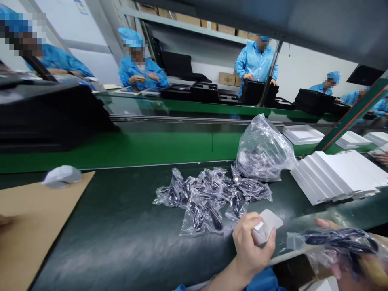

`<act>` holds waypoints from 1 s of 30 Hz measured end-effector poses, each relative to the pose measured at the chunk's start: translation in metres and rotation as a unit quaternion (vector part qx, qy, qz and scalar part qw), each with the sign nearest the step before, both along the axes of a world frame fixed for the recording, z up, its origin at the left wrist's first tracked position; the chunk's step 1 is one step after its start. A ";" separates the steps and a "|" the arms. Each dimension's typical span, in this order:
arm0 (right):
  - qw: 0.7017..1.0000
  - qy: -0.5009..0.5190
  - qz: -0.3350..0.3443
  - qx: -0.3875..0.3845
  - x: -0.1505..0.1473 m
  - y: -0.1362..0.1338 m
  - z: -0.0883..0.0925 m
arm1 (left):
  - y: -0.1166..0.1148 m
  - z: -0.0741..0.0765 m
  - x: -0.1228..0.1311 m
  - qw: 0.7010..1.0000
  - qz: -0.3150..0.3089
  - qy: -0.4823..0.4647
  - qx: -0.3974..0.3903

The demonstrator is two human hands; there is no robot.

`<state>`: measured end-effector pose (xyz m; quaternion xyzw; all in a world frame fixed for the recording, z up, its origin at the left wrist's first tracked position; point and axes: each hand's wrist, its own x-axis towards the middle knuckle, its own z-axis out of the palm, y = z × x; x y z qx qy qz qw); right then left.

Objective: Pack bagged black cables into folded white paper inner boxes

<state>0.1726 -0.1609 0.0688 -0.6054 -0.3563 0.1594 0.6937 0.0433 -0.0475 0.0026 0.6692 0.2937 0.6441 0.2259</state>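
My left hand [253, 246] grips a small white box [266, 226] whose flap stands up and whose opening faces up. To its right, at the lower right corner, my right hand [360, 262] is blurred and holds a bagged black cable [339, 238] in clear plastic. Ahead of my left hand lies a heap of bagged black cables [209, 190] on the dark green table [121, 226]. A large clear plastic bag [263, 153] with more bagged cables in it stands behind the heap.
Stacked white boxes [342, 173] are at the right, with white trays [303, 132] behind. A brown cardboard sheet [42, 218] with a white piece [62, 176] lies left. Black trays [48, 117] stand back left. People in blue work across the line; another person's fingers show far left.
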 end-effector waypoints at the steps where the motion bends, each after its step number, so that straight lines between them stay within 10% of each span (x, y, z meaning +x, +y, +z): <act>1: 1.000 0.006 -0.008 0.002 0.000 0.000 -0.004 | -0.002 0.000 0.001 1.000 0.008 -0.011 -0.013; 8: 0.991 -0.062 0.115 -0.012 -0.002 0.008 -0.009 | -0.003 -0.003 -0.001 1.000 -0.004 0.012 0.015; 12: 0.979 -0.203 -0.016 0.026 -0.028 0.010 -0.001 | -0.004 -0.002 0.001 0.999 -0.007 0.022 0.036; 20: 0.817 -0.573 -0.063 -0.026 -0.033 0.016 0.011 | -0.007 0.000 0.005 0.997 0.016 0.038 0.072; 30: 0.670 -0.740 0.043 0.039 -0.044 0.025 0.024 | -0.001 0.002 -0.002 0.998 0.024 0.041 0.028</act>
